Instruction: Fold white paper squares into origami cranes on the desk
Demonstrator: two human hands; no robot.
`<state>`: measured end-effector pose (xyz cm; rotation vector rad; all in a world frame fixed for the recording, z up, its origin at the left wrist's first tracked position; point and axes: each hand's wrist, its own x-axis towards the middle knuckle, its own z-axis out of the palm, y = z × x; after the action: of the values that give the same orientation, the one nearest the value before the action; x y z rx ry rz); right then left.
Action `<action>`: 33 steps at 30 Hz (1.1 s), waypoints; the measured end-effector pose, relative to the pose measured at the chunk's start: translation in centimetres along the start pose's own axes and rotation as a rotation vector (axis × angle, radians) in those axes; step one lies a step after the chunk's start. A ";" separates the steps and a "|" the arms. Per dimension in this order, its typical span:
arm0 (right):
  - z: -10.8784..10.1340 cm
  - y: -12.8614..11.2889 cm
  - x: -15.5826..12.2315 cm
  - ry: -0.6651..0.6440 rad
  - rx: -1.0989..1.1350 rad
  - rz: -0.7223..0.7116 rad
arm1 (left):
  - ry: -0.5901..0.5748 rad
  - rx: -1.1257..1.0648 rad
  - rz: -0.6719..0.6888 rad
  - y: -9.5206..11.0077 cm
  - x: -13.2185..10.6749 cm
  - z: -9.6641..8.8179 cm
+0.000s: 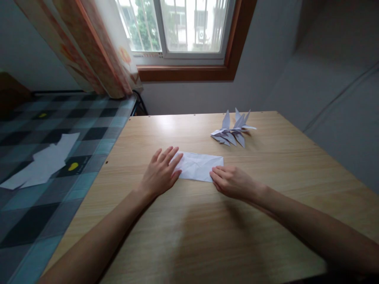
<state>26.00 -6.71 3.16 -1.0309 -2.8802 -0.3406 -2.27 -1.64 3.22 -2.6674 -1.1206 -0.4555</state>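
A white folded sheet of paper (199, 166) lies flat on the wooden table, longer from side to side than from front to back, with crease lines across it. My left hand (161, 170) rests at its left end, fingers spread, the fingertips and thumb on the paper. At the lower right corner my right hand (229, 179) has its fingers pressed together and curled over the paper's edge; its thumb is partly hidden. Behind the sheet lie several folded paper pieces (232, 132) in a cluster, with pointed wing-like tips, resembling origami cranes.
The light wooden table (142, 228) reaches back toward the window (189, 27). To its left is a bed with a checked cover (97, 157), where loose white paper sheets (44, 163) lie overlapping. A patterned curtain (94, 47) hangs at the back left.
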 end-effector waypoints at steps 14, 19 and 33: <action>-1.5 -3.7 2.2 -0.085 -0.014 0.021 | -0.017 -0.240 0.235 4.5 0.8 0.5; -0.7 -3.7 2.4 0.160 0.111 -0.005 | 0.011 -0.138 0.254 4.3 0.7 0.5; 2.0 0.1 1.7 0.348 0.481 0.131 | -0.011 -0.219 0.167 1.7 0.2 0.3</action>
<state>24.82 -5.13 1.42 -0.9493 -2.3941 0.1629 -0.88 -2.57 2.92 -2.9251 -0.8861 -0.5616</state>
